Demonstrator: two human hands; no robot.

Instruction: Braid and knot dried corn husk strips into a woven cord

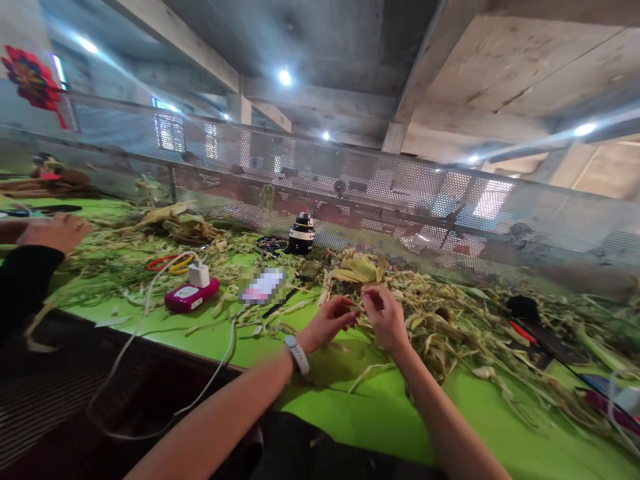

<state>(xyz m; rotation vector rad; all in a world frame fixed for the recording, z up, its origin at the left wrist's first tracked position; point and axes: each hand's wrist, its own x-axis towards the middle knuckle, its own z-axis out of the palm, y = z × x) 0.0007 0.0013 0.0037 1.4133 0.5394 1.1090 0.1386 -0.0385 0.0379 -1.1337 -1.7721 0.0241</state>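
In the head view, a bright green surface (325, 420) ran across the room under a concrete ceiling (335, 40) with several lights, and a perforated metal screen (310, 170) stood along its far edge. Dry, pale leaf strips (440, 333) lay tangled over much of the surface, with a larger yellowish leaf bundle (360, 269) just beyond the hands. A black bottle (301, 235) with a white band stood upright near the screen. Left of the hands lay a phone (263, 287) and, farther left, a magenta box (191, 297) with a white charger (199, 274) on top; a white cable (231, 343) hung past the front edge.

The left hand (330, 325), with a white watch (297, 354) at its wrist, had its fingers curled, the tips close together. The right hand (387, 319) faced it, fingers bent inward and nearly meeting the left ones, just in front of the bundle. Something small may have been between them — too small to tell, so neither grip could be judged.

The phone's screen was pixelated, and things behind the screen were blurred. Another person's hand (57, 232) and black sleeve (30, 273) showed at the left, the arm cut off by the frame.
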